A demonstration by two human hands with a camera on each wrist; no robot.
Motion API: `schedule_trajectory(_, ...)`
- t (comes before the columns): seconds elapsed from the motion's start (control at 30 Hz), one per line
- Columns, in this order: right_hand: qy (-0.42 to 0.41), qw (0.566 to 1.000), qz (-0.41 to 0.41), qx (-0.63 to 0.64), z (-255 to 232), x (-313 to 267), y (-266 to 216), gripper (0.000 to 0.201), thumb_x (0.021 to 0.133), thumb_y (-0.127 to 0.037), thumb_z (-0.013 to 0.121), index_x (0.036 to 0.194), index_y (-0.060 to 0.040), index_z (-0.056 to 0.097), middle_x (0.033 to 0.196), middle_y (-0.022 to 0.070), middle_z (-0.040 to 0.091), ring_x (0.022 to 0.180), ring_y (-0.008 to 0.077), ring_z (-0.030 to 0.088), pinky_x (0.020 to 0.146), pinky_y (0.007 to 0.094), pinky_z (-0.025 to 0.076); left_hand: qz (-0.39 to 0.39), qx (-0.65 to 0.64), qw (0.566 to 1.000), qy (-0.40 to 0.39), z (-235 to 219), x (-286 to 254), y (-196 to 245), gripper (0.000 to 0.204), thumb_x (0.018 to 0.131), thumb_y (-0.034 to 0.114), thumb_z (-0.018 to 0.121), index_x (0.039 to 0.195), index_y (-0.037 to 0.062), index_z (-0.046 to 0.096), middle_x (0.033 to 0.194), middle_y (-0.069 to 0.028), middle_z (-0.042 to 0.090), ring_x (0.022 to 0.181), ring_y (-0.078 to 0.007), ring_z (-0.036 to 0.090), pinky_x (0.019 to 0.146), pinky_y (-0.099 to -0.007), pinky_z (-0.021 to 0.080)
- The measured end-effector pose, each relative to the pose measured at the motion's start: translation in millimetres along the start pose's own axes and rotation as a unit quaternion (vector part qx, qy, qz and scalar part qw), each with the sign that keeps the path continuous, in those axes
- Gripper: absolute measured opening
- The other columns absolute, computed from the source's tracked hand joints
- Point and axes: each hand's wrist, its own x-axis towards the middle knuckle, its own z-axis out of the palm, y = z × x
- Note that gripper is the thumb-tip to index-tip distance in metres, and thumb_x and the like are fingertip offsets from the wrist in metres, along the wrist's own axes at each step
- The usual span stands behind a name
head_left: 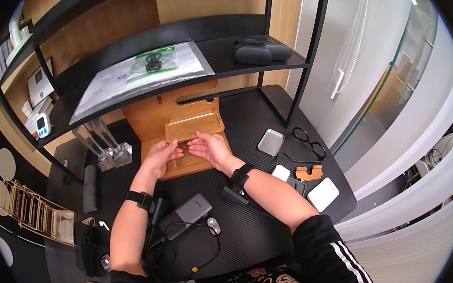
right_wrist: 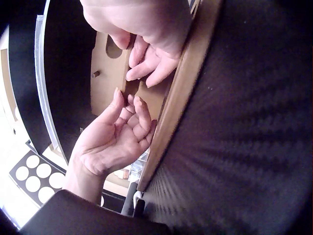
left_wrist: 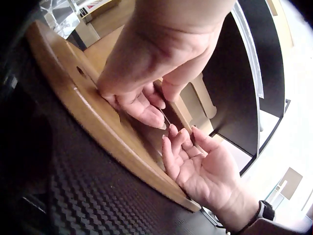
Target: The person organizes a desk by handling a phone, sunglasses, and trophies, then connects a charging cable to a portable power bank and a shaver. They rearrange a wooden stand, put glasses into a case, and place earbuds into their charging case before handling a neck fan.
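Note:
A wooden desk stand (head_left: 183, 171) stands on the black desk, with a raised shallow wooden tray (head_left: 196, 124) at its middle. My left hand (head_left: 159, 157) is at the tray's front left, thumb at its edge and fingers curled below. Facing it, my right hand (head_left: 214, 149) grips that front edge too, thumb above and fingers bent underneath. In the left wrist view the left fingers (left_wrist: 144, 110) and right hand (left_wrist: 203, 171) nearly meet under the tray. The right wrist view shows the stand's base (right_wrist: 171, 105) beside both hands, the tray partly hidden behind them.
A black shelf (head_left: 225, 62) overhangs the stand, bearing a bagged cable (head_left: 153, 61) and a dark case (head_left: 262, 52). Crystal trophies (head_left: 113, 157) stand left. Glasses (head_left: 310, 144), a square tin (head_left: 271, 142) and a small wooden holder (head_left: 309, 173) lie right. A power bank (head_left: 189, 214) lies nearer.

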Motion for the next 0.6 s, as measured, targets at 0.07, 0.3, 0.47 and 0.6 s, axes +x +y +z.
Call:
schedule_trajectory(0.07,0.009,1.000,-0.014,0.009,1.4,0.1,0.4,0.028,0.091,-0.022,0.059,0.082,0.0046,0.060,0.083,0.0176,0.067,0.073,0.0220,0.066,0.073,0.0326,0.057,-0.009,0.008,1.000,-0.006,0.4,0.0,2.3,0.024,0.093,0.025,0.060,0.099,0.0019,0.056,0.089,-0.0050,0.060,0.083,-0.0144,0.060,0.078,-0.0270,0.053)
schedule_trajectory(0.3,0.017,1.000,-0.024,0.007,2.0,0.7,2.9,0.030,0.091,-0.023,0.058,0.078,0.0030,0.059,0.082,0.0172,0.067,0.069,0.0211,0.066,0.071,0.0319,0.057,-0.033,0.019,0.999,-0.001,1.2,-0.2,5.3,0.027,0.093,0.029,0.060,0.095,0.0018,0.056,0.087,-0.0083,0.061,0.081,-0.0170,0.062,0.077,-0.0270,0.053)
schedule_trajectory(0.47,0.030,0.999,-0.040,-0.006,3.0,0.3,5.1,0.031,0.093,-0.024,0.056,0.078,0.0025,0.059,0.081,0.0168,0.067,0.067,0.0199,0.065,0.069,0.0317,0.057,-0.047,0.044,0.998,-0.016,-0.5,2.7,5.7,0.028,0.094,0.032,0.058,0.092,0.0039,0.056,0.085,-0.0089,0.062,0.080,-0.0180,0.063,0.076,-0.0277,0.053)
schedule_trajectory(0.6,0.030,0.999,-0.031,-0.015,2.5,2.5,5.7,0.033,0.094,-0.026,0.054,0.078,0.0028,0.058,0.081,0.0165,0.066,0.066,0.0190,0.064,0.069,0.0322,0.058,-0.052,0.027,0.998,-0.017,-3.9,5.5,5.4,0.029,0.096,0.032,0.053,0.091,0.0036,0.055,0.085,-0.0093,0.062,0.079,-0.0190,0.063,0.076,-0.0285,0.053)
